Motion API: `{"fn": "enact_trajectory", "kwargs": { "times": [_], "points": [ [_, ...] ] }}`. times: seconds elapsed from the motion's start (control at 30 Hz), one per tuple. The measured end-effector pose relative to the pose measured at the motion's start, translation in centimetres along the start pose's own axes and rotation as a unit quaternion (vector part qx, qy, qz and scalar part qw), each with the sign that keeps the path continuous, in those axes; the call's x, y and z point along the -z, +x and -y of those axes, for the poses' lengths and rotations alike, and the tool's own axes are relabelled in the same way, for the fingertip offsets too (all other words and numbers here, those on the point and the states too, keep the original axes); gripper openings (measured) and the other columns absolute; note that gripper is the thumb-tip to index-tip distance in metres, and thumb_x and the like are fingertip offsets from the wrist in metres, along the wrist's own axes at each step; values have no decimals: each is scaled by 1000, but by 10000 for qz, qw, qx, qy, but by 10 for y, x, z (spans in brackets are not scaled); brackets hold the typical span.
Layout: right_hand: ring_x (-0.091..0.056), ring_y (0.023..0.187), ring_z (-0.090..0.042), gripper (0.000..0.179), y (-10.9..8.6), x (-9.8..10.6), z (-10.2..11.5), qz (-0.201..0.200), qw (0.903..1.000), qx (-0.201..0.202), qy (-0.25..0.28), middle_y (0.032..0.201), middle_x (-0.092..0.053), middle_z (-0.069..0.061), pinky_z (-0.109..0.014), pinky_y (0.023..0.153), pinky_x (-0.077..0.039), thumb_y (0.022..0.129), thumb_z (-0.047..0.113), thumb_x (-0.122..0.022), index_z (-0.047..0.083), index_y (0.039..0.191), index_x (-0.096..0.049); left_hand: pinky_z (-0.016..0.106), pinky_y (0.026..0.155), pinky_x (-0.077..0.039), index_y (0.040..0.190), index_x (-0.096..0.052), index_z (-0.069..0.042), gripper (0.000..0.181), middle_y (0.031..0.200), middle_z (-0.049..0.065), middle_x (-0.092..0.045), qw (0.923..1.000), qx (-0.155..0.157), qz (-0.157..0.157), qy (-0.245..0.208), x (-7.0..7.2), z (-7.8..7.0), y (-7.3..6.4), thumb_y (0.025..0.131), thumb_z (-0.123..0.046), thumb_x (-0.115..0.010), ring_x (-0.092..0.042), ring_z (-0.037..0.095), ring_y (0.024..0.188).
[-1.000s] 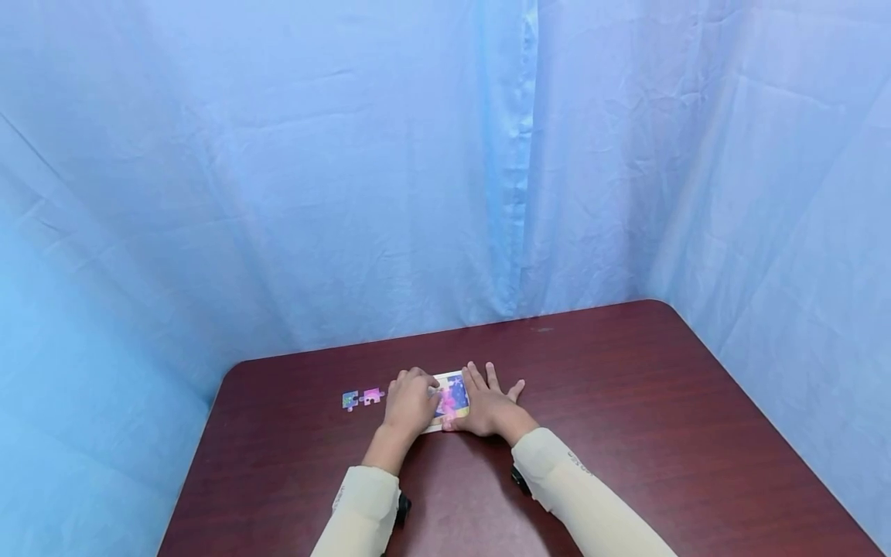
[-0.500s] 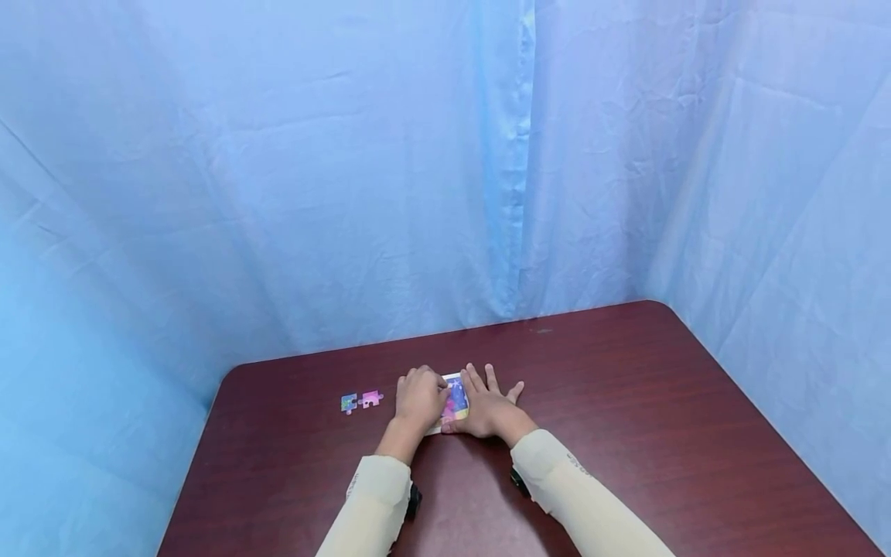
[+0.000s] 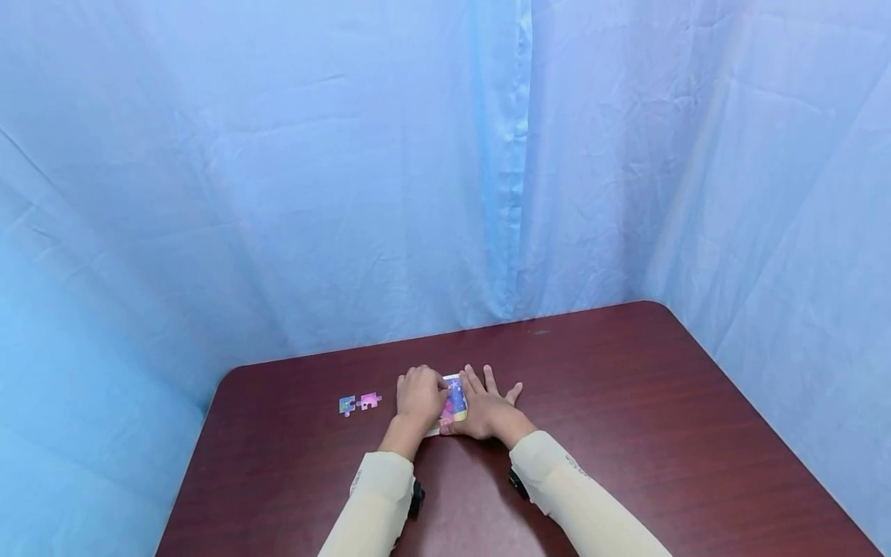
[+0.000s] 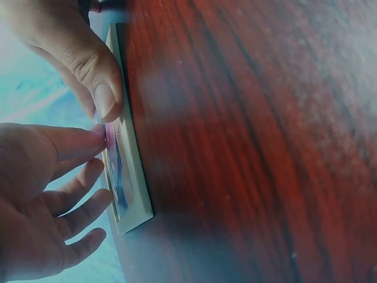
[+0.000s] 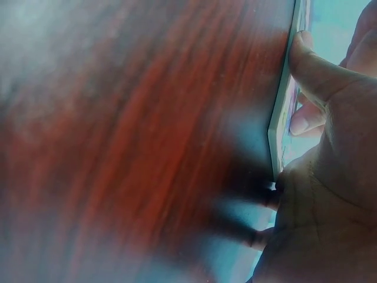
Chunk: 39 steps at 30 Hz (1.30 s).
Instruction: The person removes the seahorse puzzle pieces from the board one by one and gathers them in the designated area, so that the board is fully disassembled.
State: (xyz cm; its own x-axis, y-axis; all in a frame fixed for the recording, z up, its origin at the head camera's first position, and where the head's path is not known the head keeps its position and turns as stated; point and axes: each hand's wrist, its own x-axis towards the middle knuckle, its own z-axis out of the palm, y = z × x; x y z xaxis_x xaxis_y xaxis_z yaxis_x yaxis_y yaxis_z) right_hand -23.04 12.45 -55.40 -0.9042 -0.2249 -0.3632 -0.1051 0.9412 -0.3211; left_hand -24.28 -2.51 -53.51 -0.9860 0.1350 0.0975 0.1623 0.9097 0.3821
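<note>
- Braces tray (image 4: 138, 188) with right hand (image 3: 489, 412), fingers spread wide.
- Touches inside with left hand (image 3: 420, 401); cannot tell if pinching anything.
- Could skid tray by pressing unevenly.

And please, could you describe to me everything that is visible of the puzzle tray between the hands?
The puzzle tray is a thin, straight-edged board, with a pale border around a picture in pink, blue and yellow. It looks like wood or thick card. It lies flat on the dark red table. The left hand covers its left part; the right hand rests on its right side. What is under them is hidden.
</note>
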Motion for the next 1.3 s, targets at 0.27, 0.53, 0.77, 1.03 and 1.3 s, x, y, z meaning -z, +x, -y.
{"fn": "enact_trajectory", "kwargs": {
  "times": [0.27, 0.53, 0.77, 1.03, 1.3],
  "points": [
    [11, 167, -35, 119, 5, -4, -2, 44, 10000, -27, 58, 181, 3, 0, -87, 115, 9, 88, 72, -70, 18, 171, -4, 50, 93, -49, 88, -82, -14, 9, 96, 5, -75, 10000, 11, -83, 21, -2, 2, 1, 90, -22, -84, -67, 27, 99],
    [5, 168, -36, 117, -8, 6, 6, -18, 10000, -15, -36, 181, -4, -2, -87, 116, 3, 88, 73, -69, 16, 171, -10, 49, 93, -49, 90, -83, -14, 8, 96, 5, -76, 9997, 56, -215, -129, -7, 5, 0, 91, -22, -83, -68, 27, 100],
    [5, 168, -36, 118, -8, 6, 7, -1, 9999, -28, -102, 181, -3, -2, -88, 115, 1, 87, 76, -67, 16, 171, -11, 48, 93, -49, 91, -84, -13, 7, 91, 3, -82, 9970, 134, -457, -615, -2, 4, 0, 91, -20, -83, -73, 26, 93],
    [5, 168, -36, 118, -9, 7, 7, 5, 10000, -34, -33, 181, -3, -2, -88, 115, 2, 87, 75, -69, 16, 171, -11, 48, 96, -52, 80, -81, -17, 11, 82, 0, -79, 9869, 575, -428, -1446, 4, 6, -4, 90, -19, -82, -70, 21, 83],
    [7, 168, -36, 118, -8, 7, 7, 52, 10000, -70, -10, 181, -2, -2, -87, 116, 4, 88, 74, -68, 16, 171, -8, 44, 82, -58, 79, -81, -18, 11, 83, -1, -78, 9817, 700, -433, -1718, 7, 11, -6, 88, -22, -83, -66, 15, 77]
  ]
}}
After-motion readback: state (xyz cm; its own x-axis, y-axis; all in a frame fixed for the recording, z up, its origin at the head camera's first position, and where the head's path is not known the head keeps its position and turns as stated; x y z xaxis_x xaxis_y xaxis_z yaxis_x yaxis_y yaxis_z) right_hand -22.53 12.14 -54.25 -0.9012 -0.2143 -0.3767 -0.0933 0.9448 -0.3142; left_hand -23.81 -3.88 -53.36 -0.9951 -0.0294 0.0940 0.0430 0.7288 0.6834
